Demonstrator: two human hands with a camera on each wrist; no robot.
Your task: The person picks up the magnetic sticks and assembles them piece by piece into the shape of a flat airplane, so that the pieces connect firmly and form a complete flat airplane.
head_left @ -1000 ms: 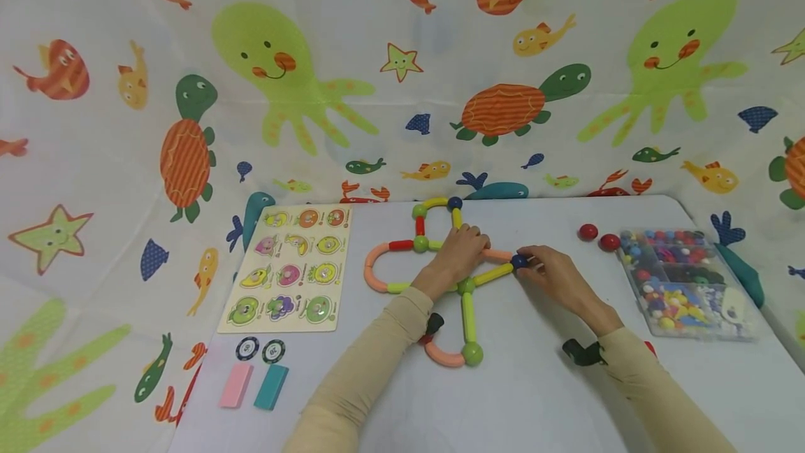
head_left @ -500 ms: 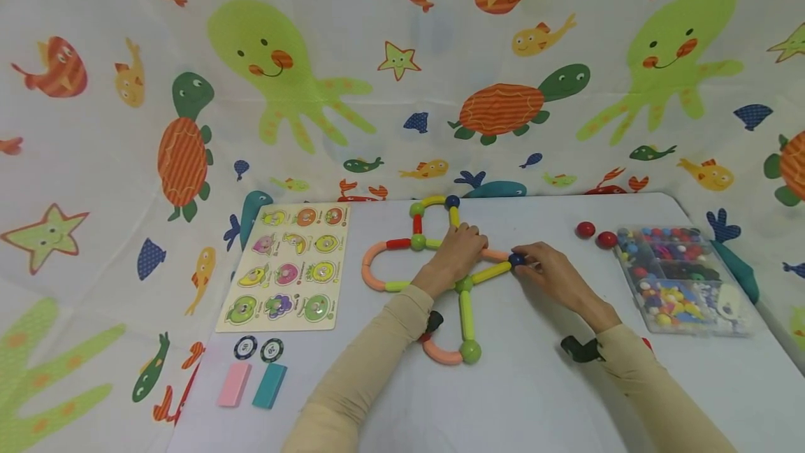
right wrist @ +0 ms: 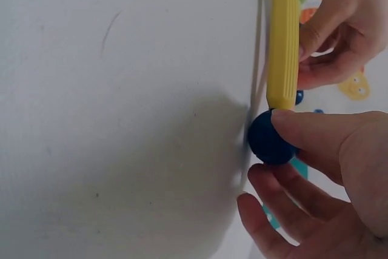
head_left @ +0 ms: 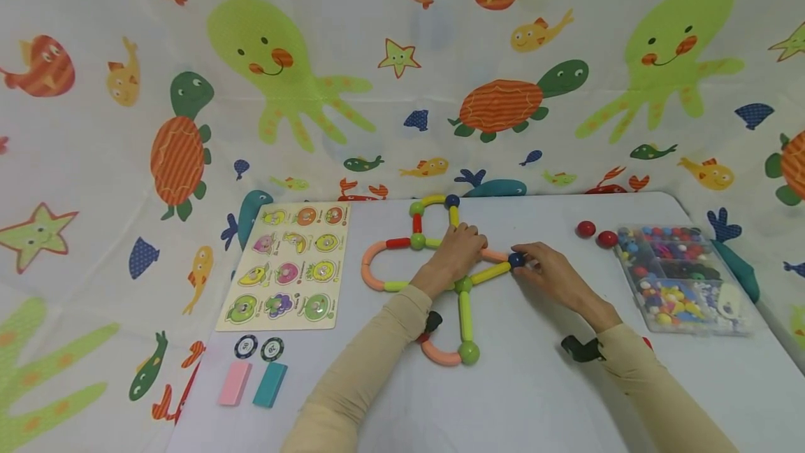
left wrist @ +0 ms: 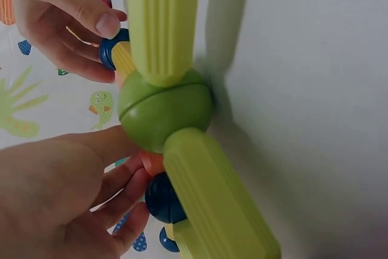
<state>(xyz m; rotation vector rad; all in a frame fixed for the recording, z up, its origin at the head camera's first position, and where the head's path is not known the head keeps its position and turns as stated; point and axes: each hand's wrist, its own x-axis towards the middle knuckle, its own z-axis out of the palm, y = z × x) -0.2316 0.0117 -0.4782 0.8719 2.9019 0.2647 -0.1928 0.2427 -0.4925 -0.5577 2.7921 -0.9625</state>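
A flat figure of magnetic sticks and balls lies mid-table. My right hand [head_left: 553, 278] pinches the dark blue ball [right wrist: 270, 141] at its right tip, thumb on one side and fingers on the other. From that ball a yellow stick [right wrist: 283, 47] runs to a green ball [left wrist: 163, 113], and an orange stick [head_left: 495, 255] runs toward my left hand [head_left: 459, 254]. The left fingers curl round the orange stick [left wrist: 153, 162], close to another dark blue ball [left wrist: 163, 198]. That hand hides the figure's centre in the head view. A lime stick [head_left: 466, 317] extends toward the front.
At left lies a fruit puzzle board [head_left: 340, 264], with two round chips [head_left: 246, 347], a pink block [head_left: 235, 384] and a teal block [head_left: 270, 386] before it. Two red balls [head_left: 586, 229] sit beside a clear bead box [head_left: 698, 332] at right. A sea-animal cloth [head_left: 377, 110] hangs behind.
Both hands keep their places on the figure. The head view has shifted only slightly.
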